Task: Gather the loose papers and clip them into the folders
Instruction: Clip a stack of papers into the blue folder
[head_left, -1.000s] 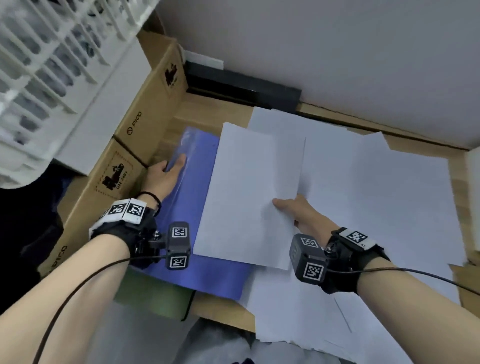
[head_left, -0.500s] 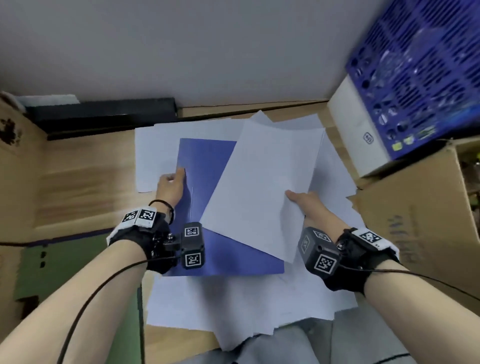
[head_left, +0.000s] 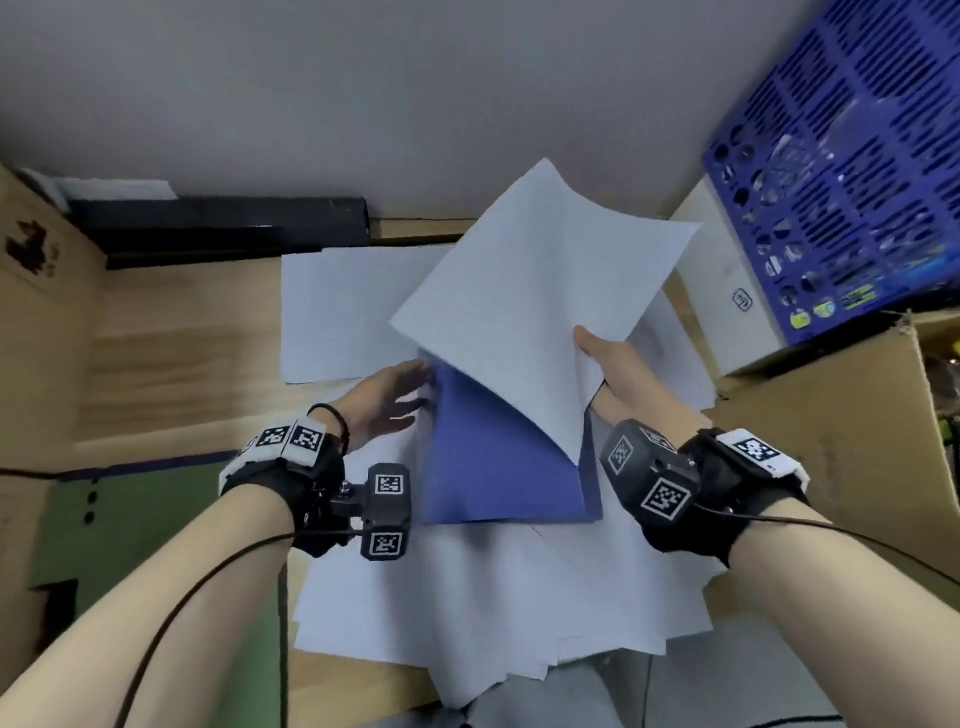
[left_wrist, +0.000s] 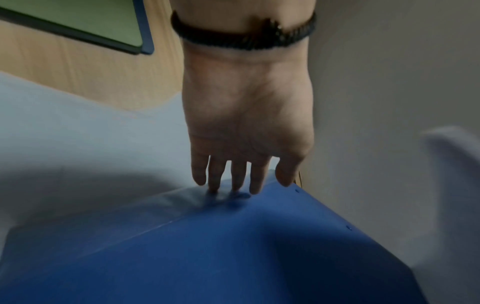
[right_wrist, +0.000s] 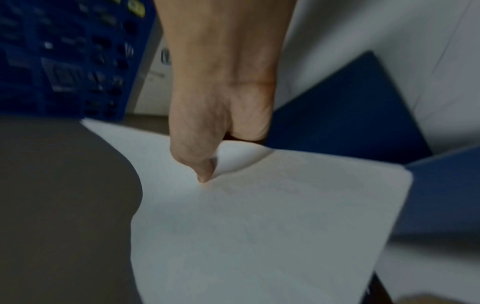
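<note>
The right hand (head_left: 618, 358) pinches a white sheet (head_left: 530, 312) at its near edge, thumb on top and the other fingers curled out of sight beneath it; the sheet is lifted off the bench and bows upward, its far corners raised toward the wall. In the right wrist view the thumb presses a dent into the paper (right_wrist: 259, 216), and the blue folder (right_wrist: 345, 107) shows just behind the hand (right_wrist: 221, 115).

The left hand (head_left: 384, 400) lies flat with its fingers straight and close together, holding nothing, fingertips (left_wrist: 233, 181) touching the left edge of the blue folder (head_left: 493, 467). The folder lies under the raised sheet, between the two hands, resting on a spread of loose white papers (head_left: 493, 613) that covers the wooden bench (head_left: 171, 364) and overhangs its near edge. More sheets lie beyond the left fingertips.

Left of the left wrist sits a green board (head_left: 145, 530). Beyond the right hand stand a white box (head_left: 727, 291), a blue perforated crate (head_left: 857, 171) and a cardboard box (head_left: 831, 441)
</note>
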